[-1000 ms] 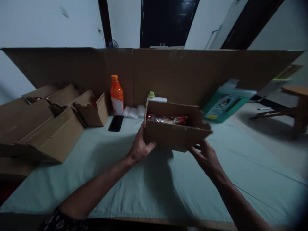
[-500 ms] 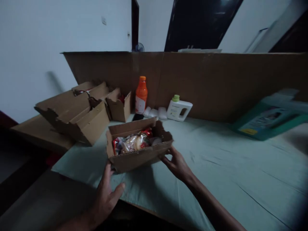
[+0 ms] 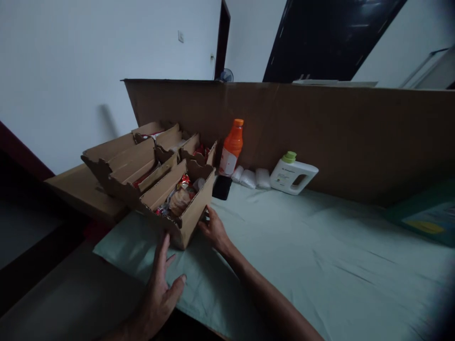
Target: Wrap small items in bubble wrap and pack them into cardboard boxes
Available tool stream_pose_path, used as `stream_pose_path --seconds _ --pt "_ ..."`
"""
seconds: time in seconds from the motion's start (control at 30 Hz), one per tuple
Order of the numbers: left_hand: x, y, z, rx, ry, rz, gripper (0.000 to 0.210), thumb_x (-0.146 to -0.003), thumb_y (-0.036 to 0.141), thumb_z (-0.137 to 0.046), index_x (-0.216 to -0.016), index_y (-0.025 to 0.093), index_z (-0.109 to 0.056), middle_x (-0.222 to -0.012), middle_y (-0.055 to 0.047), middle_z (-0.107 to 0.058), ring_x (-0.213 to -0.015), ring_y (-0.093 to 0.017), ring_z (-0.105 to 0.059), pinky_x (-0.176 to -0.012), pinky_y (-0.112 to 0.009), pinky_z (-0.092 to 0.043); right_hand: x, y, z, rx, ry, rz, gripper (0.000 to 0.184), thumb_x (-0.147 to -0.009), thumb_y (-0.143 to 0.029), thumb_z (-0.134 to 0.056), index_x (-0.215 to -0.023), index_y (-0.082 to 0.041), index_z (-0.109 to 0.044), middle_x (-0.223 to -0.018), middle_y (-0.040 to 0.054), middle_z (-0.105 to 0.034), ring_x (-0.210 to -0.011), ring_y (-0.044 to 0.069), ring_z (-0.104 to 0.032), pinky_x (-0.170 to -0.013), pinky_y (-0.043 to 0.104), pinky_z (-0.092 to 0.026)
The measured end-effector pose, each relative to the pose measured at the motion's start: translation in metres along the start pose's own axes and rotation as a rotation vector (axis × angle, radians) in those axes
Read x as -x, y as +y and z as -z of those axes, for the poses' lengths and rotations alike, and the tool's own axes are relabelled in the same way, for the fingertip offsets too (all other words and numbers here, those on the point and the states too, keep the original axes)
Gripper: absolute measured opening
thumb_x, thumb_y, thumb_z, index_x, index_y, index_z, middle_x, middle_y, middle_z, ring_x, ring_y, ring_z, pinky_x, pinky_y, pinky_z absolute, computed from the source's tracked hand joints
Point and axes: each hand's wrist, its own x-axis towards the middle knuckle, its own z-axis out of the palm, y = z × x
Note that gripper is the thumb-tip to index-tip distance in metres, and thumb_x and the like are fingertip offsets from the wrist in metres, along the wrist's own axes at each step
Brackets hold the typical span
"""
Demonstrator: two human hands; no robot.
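A small open cardboard box stands at an angle on the cloth, against the row of similar boxes. Inside it lie shiny red and clear plastic packets. My right hand is at its right side, fingers bent against the lower wall and partly hidden. In front of the box's near end is my left hand, its fingers stretched out and thumb apart. Its fingertips reach the near wall; whether they press on it I cannot tell.
Several cardboard boxes with packets stand at the left. Behind are an orange bottle, white packs, a dark flat object and a white jug. A green container is at the right, before a tall cardboard panel.
The box has moved left and turned, from the table's middle to beside the other boxes. My right hand has gone with it. The view has swung to the left.
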Motion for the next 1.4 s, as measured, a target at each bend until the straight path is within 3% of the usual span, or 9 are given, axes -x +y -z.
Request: stream_pose_path --seconds 0.2,0.4,0.53,0.73,0.87,1.03,1.23,1.4 --pt "-0.045 -0.028 -0.007 -0.034 0.077 -0.187 0.079 -0.090 0.025 -0.054 -0.158 0.032 -0.015 -0.170 -0.009 -0.010 -0.153 -0.035 -0.022 -0.115 -0.053 -0.040 -0.018 0.014 -0.032 0.014 0.072 0.067 0.077 -0.077 -0.011 -0.056 -0.150 -0.016 -0.034 -0.149 0.0193 -0.048 -0.139 0.030 -0.046 -0.115 0.051 -0.040" --pt "-0.069 -0.059 -0.010 -0.024 0.105 -0.049 0.081 -0.087 0.030 -0.055 -0.158 0.028 -0.016 -0.169 -0.014 -0.009 -0.144 -0.037 -0.040 -0.112 -0.054 -0.042 -0.004 0.017 -0.036 0.085 0.050 0.182 0.073 -0.077 -0.010 -0.055 -0.149 -0.016 -0.041 -0.152 0.0170 -0.047 -0.142 0.027 -0.044 -0.119 0.050 -0.037" --pt "-0.070 -0.069 -0.009 -0.058 0.114 0.026 0.081 -0.084 0.027 -0.054 -0.157 0.021 -0.020 -0.163 -0.018 -0.026 -0.142 -0.035 -0.043 -0.110 -0.052 -0.044 -0.003 0.010 -0.033 0.174 -0.004 0.232 0.075 -0.075 -0.010 -0.057 -0.148 -0.011 -0.041 -0.151 0.0198 -0.048 -0.142 0.028 -0.043 -0.118 0.050 -0.037" --pt "-0.067 -0.068 -0.008 -0.300 0.113 -0.208 0.069 -0.081 0.022 -0.052 -0.148 0.015 -0.037 -0.153 -0.019 -0.044 -0.141 -0.032 -0.045 -0.116 -0.051 -0.039 0.003 -0.011 -0.028 0.349 -0.068 0.230 0.059 -0.084 -0.013 -0.058 -0.142 -0.010 -0.050 -0.144 0.0181 -0.055 -0.138 0.029 -0.045 -0.119 0.049 -0.035" --pt "-0.066 -0.060 -0.004 -0.397 0.151 -0.340 0.052 -0.081 0.020 -0.051 -0.133 0.012 -0.052 -0.133 -0.019 -0.060 -0.125 -0.030 -0.058 -0.109 -0.049 -0.047 0.027 -0.029 -0.019 0.463 -0.111 0.225 0.038 -0.096 -0.024 -0.054 -0.133 -0.015 -0.059 -0.141 0.0167 -0.057 -0.137 0.030 -0.045 -0.115 0.052 -0.036" --pt "-0.063 -0.050 0.000 -0.419 0.099 -0.407 0.030 -0.081 0.019 -0.051 -0.107 0.016 -0.066 -0.107 -0.012 -0.069 -0.106 -0.026 -0.066 -0.100 -0.045 -0.053 0.079 -0.050 -0.007 0.548 -0.180 0.240 0.045 -0.099 -0.035 -0.055 -0.140 -0.015 -0.054 -0.149 0.0162 -0.050 -0.140 0.032 -0.040 -0.115 0.053 -0.034" --pt "-0.062 -0.047 0.002 -0.435 0.092 -0.462 0.024 -0.078 0.017 -0.050 -0.094 0.018 -0.068 -0.101 -0.011 -0.069 -0.100 -0.026 -0.066 -0.097 -0.043 -0.054 0.148 -0.074 -0.008 0.596 -0.258 0.274 0.050 -0.098 -0.038 -0.056 -0.144 -0.019 -0.050 -0.153 0.0124 -0.047 -0.142 0.030 -0.038 -0.117 0.050 -0.031" --pt "-0.064 -0.048 0.001 -0.453 0.105 -0.486 0.023 -0.076 0.016 -0.050 -0.089 0.019 -0.069 -0.100 -0.010 -0.069 -0.100 -0.025 -0.066 -0.098 -0.042 -0.054 0.169 -0.084 -0.008 0.592 -0.260 0.269 0.047 -0.098 -0.034 -0.055 -0.143 -0.019 -0.051 -0.153 0.0105 -0.047 -0.141 0.028 -0.038 -0.118 0.047 -0.030"
